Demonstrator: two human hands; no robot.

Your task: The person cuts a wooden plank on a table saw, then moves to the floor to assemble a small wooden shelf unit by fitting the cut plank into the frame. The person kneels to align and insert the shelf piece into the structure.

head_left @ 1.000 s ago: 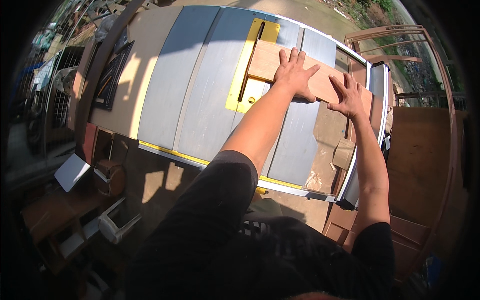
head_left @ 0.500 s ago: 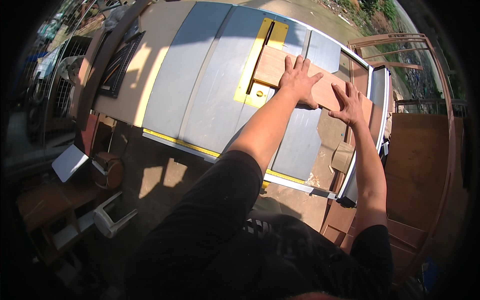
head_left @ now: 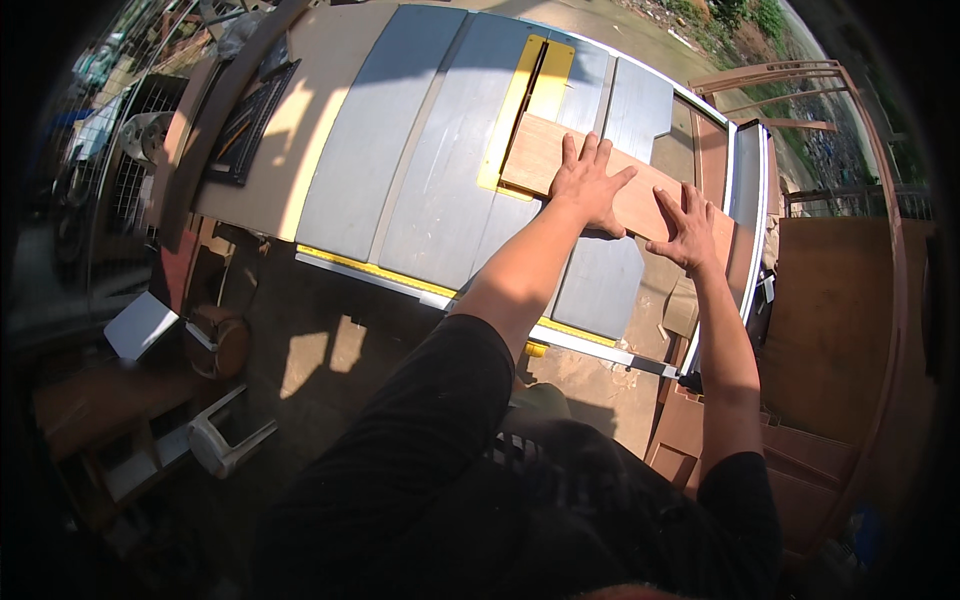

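A flat, light reddish wooden board (head_left: 530,150) lies across the grey table (head_left: 435,150) of a table saw. Its left end rests over the yellow insert plate (head_left: 550,85), beside the dark slot. My left hand (head_left: 590,190) lies spread on the board near its middle, thumb at the near edge. Toward the board's right end, my right hand (head_left: 692,230) rests with fingers apart, its fingertips on the wood. Both hands are open and press from above. I cannot make out a blade in the slot.
A metal rail (head_left: 748,200) runs along the table's right side, and a yellow measuring strip (head_left: 380,272) along its front. A black square tool (head_left: 250,130) lies on the wooden extension at left. A white stool (head_left: 225,440) stands lower left. Brown panels (head_left: 830,320) stand at right.
The board has slid toward me over the yellow insert, covering the round hole that showed before. Both hands have moved nearer with it, still spread on top.
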